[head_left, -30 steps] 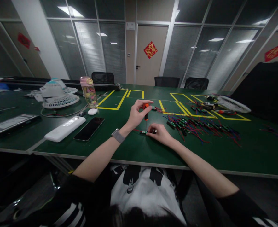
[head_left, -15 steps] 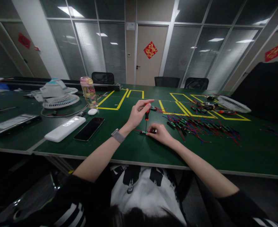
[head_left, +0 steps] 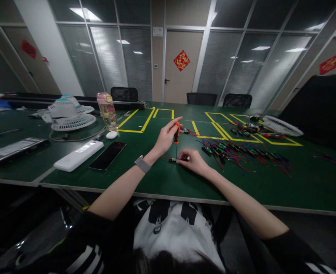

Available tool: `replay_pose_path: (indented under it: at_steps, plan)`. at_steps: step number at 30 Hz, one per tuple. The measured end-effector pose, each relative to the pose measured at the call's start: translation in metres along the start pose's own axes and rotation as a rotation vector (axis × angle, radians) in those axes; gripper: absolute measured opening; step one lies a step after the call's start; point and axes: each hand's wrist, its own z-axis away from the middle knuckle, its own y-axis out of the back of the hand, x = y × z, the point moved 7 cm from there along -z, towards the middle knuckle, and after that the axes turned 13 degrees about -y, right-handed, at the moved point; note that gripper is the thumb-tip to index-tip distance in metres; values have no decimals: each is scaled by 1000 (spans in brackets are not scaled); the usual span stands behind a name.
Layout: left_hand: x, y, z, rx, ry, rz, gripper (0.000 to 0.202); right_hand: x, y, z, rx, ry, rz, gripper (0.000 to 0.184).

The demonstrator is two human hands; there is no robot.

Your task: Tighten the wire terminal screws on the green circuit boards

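My left hand (head_left: pixel 166 136), with a watch on its wrist, is closed round the handle of an orange and black screwdriver (head_left: pixel 176 133). The screwdriver stands upright, and its thin shaft reaches down to a small green circuit board (head_left: pixel 173 160) with a red wire. My right hand (head_left: pixel 193 160) pinches the right end of that board against the green table (head_left: pixel 156 179). Behind the screwdriver lies another small board (head_left: pixel 186 130) with red wires, partly covered by my left hand.
Several wired circuit boards (head_left: pixel 242 150) lie heaped to the right. A black phone (head_left: pixel 108 155), a white power bank (head_left: pixel 79 155), a white case (head_left: pixel 111 135) and a pink-lidded bottle (head_left: pixel 107 112) stand to the left, near white fans (head_left: pixel 73 121). A fan cover (head_left: pixel 282 125) lies at far right.
The fingers of my left hand have shifted and turned on the screwdriver handle, showing more of it. My right hand and the board have stayed in place.
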Motion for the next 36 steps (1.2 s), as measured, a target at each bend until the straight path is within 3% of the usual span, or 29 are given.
replay_pose_path:
  at_steps: [3,9,17,25,32,36]
  plan:
    - [2,-1,0,0,-8,25,35,1,0,0,-6,-21,-3,9]
    - [13,8,1,65,-163,-195,23,-1,1,0,-9,-37,2,9]
    - [10,-1,0,-12,-70,17,32,0,2,0,-2,-24,-10,9]
    - [17,8,2,81,-173,-198,19,1,0,0,8,-8,-19,9]
    - [13,2,0,8,-101,-30,30,0,1,0,0,-8,-23,9]
    - [17,6,2,68,-163,-145,26,0,1,0,3,-10,-16,9]
